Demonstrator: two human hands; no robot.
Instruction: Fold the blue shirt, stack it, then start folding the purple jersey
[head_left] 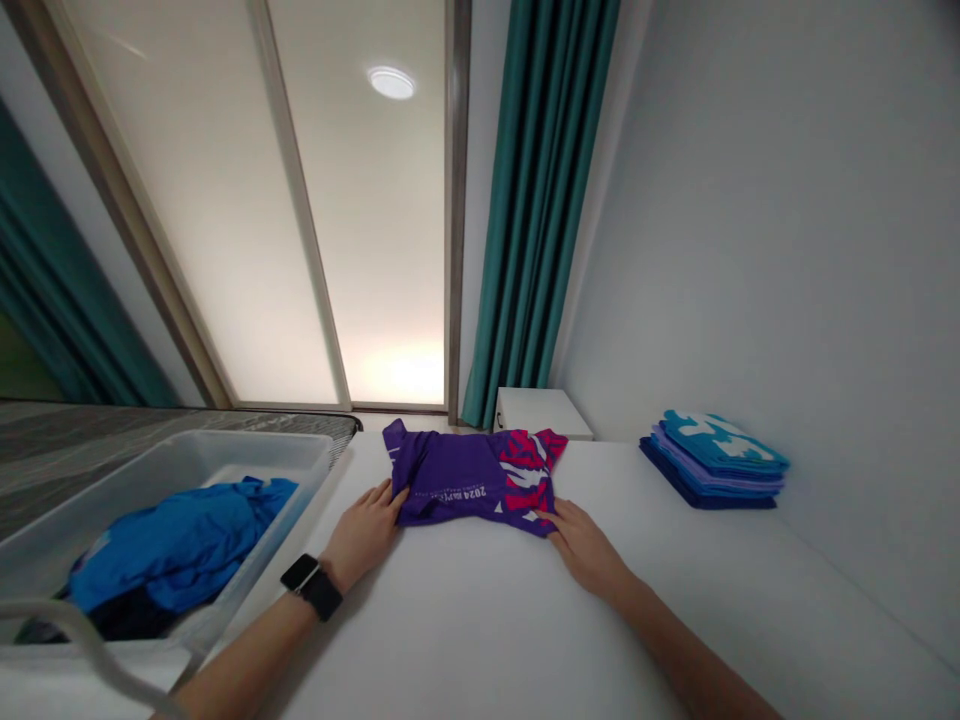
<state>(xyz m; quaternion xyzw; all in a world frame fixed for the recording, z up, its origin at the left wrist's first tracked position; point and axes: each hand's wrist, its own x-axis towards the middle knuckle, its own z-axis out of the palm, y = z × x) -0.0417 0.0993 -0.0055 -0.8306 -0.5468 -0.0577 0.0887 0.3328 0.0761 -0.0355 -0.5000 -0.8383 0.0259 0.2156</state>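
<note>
A purple T-shirt (pixel 450 465) with a red and white pattern on its right part lies across the white table, its printed "2024" upside down to me. At the shirt's near left corner, my left hand (pixel 371 530) grips the cloth between thumb and fingers; a black watch (pixel 313 586) is on that wrist. My right hand (pixel 585 548) pinches the near right corner. The far side of the shirt reaches the table's back edge, with its sleeves sticking out at both ends.
Left of the table (pixel 465 620) stands a clear plastic bin (pixel 255 445) holding crumpled blue and dark clothes (pixel 180 540). A stack of folded blue and purple clothes (pixel 716 460) sits at the right, by the wall. Behind the table are a white cabinet (pixel 541 410) and a green curtain (pixel 536 220).
</note>
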